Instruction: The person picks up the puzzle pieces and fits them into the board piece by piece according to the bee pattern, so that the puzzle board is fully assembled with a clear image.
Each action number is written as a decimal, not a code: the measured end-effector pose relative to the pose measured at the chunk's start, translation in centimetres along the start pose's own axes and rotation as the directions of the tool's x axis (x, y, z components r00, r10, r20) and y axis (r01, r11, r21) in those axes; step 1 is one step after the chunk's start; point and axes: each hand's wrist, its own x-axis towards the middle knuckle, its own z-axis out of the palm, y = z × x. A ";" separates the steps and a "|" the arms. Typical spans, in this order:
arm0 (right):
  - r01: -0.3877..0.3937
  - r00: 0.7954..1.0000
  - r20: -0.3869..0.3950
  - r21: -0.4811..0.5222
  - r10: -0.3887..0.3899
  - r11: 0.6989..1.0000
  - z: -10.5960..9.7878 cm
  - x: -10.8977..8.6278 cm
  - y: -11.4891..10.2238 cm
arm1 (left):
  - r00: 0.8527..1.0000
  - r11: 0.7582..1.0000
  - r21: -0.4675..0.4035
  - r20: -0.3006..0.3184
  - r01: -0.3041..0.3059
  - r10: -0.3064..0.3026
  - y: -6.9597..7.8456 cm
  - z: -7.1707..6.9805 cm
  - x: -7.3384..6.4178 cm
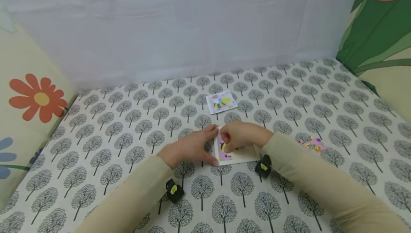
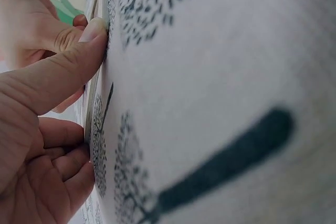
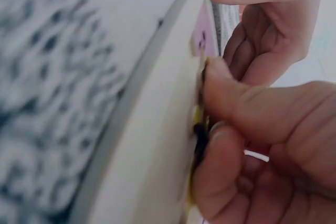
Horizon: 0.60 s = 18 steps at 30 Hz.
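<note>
A shallow wooden puzzle board lies on the tablecloth, with pink puzzle pieces along its left side and bare wood to the right. My left hand holds the board's left edge, thumb at the near corner and fingers toward the far one. Over the board, my right hand pinches a yellow and black puzzle piece between thumb and forefinger. That piece is low against the board in the right wrist view, mostly hidden by the fingertips. The left thumb presses the board's side in the left wrist view.
A picture card with a bee lies beyond the board. Several loose puzzle pieces form a small heap to the right, near the right forearm. A white curtain hangs behind the tree-patterned tablecloth.
</note>
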 end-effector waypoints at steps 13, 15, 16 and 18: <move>-0.079 0.997 0.026 0.049 0.078 0.996 0.1 0.2 -0.5 | 1.000 1.000 0.009 0.010 0.014 -0.014 -0.2 0.1 0.1; -0.063 0.998 0.021 0.043 0.062 0.997 0.1 0.2 -0.2 | 1.000 1.000 0.005 0.008 0.014 -0.014 -0.2 0.1 0.1; -0.052 0.999 0.016 0.047 0.051 0.998 0.1 0.2 -0.1 | 1.000 1.000 0.002 0.007 0.012 -0.012 -0.2 0.1 0.1; -0.023 1.000 0.005 0.062 0.023 0.998 0.2 0.2 0.2 | 1.000 1.000 -0.002 0.006 0.011 -0.011 -0.2 0.2 0.2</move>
